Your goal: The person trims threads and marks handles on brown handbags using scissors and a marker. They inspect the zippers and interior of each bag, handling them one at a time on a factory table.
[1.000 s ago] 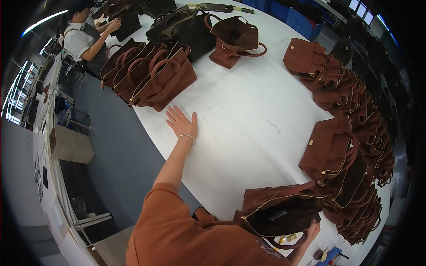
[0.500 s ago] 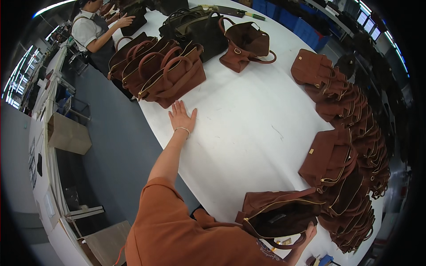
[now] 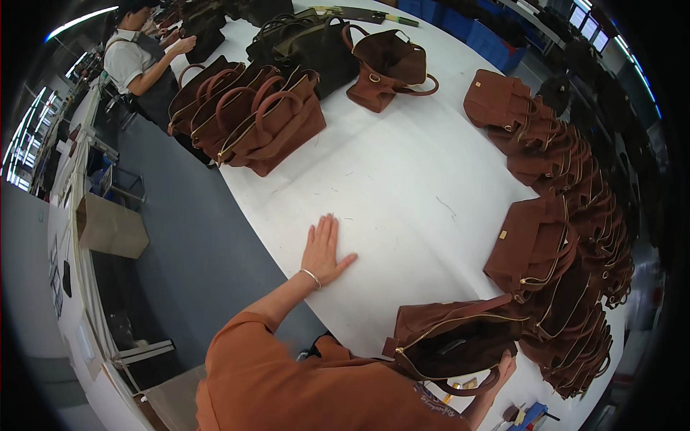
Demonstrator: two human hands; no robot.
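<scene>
My left hand (image 3: 325, 251) lies over the white tabletop, fingers stretched out and thumb apart, with nothing in it. Close to my body at the lower right, a brown handbag (image 3: 424, 317) stands with its zip undone, its dark lining showing. My right hand (image 3: 506, 369) grips the rim of this bag at its right end, near a rolled handle; part of the fingers is hidden by the bag. Several brown handbags (image 3: 287, 136) stand together beyond my left hand, zips open and handles up.
A long row of brown handbags (image 3: 532, 241) lines the table's right side. At the far end are dark green bags (image 3: 316, 61) and an open brown bag (image 3: 374, 90). A co-worker (image 3: 136, 61) stands far left. Small tools (image 3: 528, 415) lie at lower right. A carton (image 3: 115, 226) is across the aisle.
My left hand has drawn back toward me, away from the group of brown bags, still flat and open. My right hand keeps its hold on the near handbag.
</scene>
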